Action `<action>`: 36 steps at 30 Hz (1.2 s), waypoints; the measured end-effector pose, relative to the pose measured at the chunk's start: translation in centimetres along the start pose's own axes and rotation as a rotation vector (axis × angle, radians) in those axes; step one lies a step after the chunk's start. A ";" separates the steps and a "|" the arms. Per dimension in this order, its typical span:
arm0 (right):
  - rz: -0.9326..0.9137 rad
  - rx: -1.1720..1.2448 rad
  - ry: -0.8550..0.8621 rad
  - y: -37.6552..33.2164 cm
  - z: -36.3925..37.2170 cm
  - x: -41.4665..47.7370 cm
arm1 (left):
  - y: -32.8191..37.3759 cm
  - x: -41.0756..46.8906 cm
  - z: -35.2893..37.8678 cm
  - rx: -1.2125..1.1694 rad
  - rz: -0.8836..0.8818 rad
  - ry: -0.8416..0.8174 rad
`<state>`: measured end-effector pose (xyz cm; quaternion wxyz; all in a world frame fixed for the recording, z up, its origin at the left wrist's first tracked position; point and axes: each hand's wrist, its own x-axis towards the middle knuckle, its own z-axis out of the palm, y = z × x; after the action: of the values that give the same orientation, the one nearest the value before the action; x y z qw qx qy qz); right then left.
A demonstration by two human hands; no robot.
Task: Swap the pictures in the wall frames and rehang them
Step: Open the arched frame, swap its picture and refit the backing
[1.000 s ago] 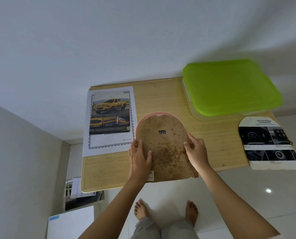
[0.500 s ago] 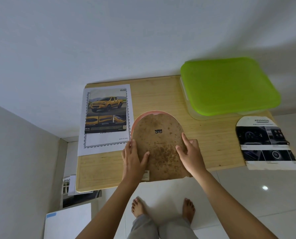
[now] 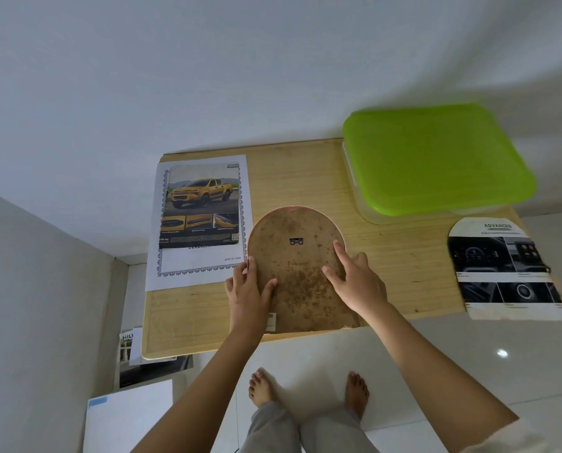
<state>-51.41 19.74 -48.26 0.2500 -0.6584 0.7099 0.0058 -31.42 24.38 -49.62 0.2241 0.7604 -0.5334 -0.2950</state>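
While it lies face down on the wooden table [image 3: 404,263], the frame shows only its back.
Frame [image 3: 300,276]: arched, brown stained backing board, small metal hanger near the top; pink rim along the arch; bottom edge at the table's near edge.
Left hand [image 3: 248,291]: flat on the frame's left edge, fingers spread, not clenched.
Right hand [image 3: 354,279]: pressing on the right side, fingers splayed, gripping nothing.
Truck picture [image 3: 201,220]: just left of the frame, on a white sheet.
Arched picture [image 3: 508,269]: at the table's right end, overhanging.
Green-lidded container [image 3: 436,158]: far right corner.
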 end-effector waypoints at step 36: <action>-0.178 0.217 -0.003 2.2 0.6 -2.8 | -2.8 -1.8 0.0 0.236 0.204 -0.075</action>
<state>-53.27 22.88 -48.50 0.3204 -0.6877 0.6449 -0.0923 -29.97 26.98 -51.11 0.1417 0.7119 -0.6467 -0.2342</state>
